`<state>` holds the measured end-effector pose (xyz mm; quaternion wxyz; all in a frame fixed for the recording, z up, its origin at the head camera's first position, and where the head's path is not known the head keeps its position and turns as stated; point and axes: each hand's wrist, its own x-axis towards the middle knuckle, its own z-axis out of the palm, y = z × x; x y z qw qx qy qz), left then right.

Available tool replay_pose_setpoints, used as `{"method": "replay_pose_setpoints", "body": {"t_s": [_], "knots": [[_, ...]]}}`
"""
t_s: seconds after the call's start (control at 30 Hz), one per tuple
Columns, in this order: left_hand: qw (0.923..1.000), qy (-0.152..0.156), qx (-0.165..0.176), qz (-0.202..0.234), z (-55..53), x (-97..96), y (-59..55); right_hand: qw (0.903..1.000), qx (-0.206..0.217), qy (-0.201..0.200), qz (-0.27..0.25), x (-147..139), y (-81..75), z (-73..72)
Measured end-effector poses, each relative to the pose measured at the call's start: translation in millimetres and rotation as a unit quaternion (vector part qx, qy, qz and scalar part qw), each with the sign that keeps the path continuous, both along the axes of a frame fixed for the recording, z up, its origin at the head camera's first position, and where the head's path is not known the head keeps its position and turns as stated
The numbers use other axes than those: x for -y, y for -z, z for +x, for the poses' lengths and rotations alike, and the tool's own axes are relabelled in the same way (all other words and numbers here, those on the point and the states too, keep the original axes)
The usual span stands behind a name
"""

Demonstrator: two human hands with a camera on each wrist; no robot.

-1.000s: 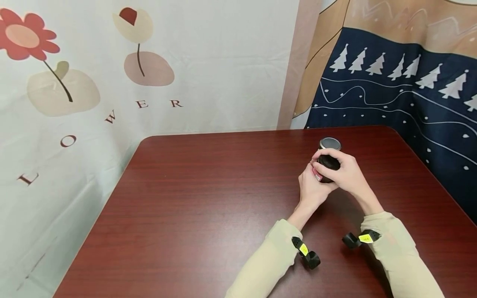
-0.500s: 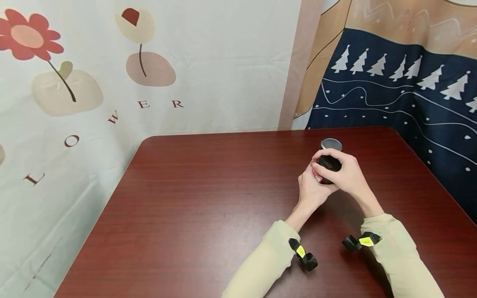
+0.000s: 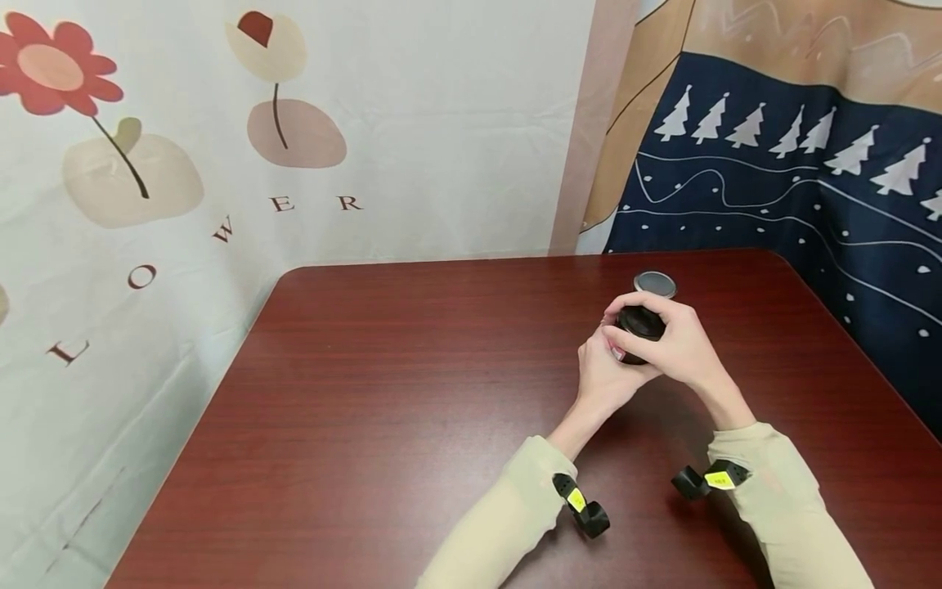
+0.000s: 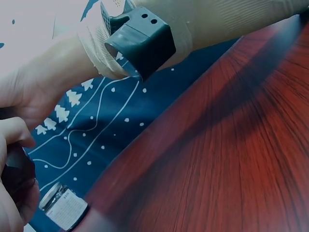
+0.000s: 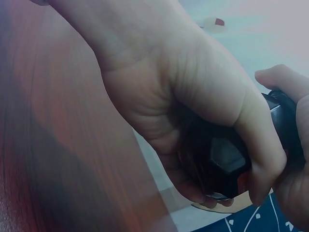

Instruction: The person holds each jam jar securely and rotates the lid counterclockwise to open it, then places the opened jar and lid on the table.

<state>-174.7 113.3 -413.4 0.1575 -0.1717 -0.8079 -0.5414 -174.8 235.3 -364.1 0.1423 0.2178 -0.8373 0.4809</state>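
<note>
Near the right side of the table, both hands hold a dark jar (image 3: 633,357) with a black lid (image 3: 642,322). My left hand (image 3: 605,375) is wrapped round the jar's body; in the right wrist view its faceted dark side (image 5: 224,157) shows between palm and fingers, with a bit of red label. From above, my right hand (image 3: 683,343) grips the lid's rim, thumb on the near side and fingers on the far side. Just behind the hands stands a second jar with a grey metal lid (image 3: 654,284); its white label (image 4: 66,210) shows in the left wrist view.
The reddish-brown table (image 3: 412,393) has rounded far corners. A white cloth with printed flowers (image 3: 441,131) hangs behind it, and a navy cloth with white trees (image 3: 743,188) hangs along the right edge. Each sleeve carries a black wrist camera (image 3: 581,505).
The held jar and both hands have shifted slightly left, and the left forearm has swung left too. More of the second jar's lid shows apart from the fingers. Both grips stay as before.
</note>
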Motion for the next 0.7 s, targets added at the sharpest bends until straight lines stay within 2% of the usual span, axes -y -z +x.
{"method": "replay_pose_setpoints", "body": {"t_s": [0.3,0.5,0.7], "knots": [[0.9996,0.003,-0.017,0.020,-0.8,14.3,2.3,0.9993,0.001,-0.037,0.005,10,-1.9,-2.1],[0.9993,0.006,-0.021,0.030,-0.5,23.0,0.1,0.9981,-0.003,-0.061,-0.014,19,-6.7,-1.6],[0.9983,0.004,-0.039,0.042,-1.0,32.3,-2.6,0.9965,-0.005,-0.078,-0.030,29,-12.3,-0.9]]}}
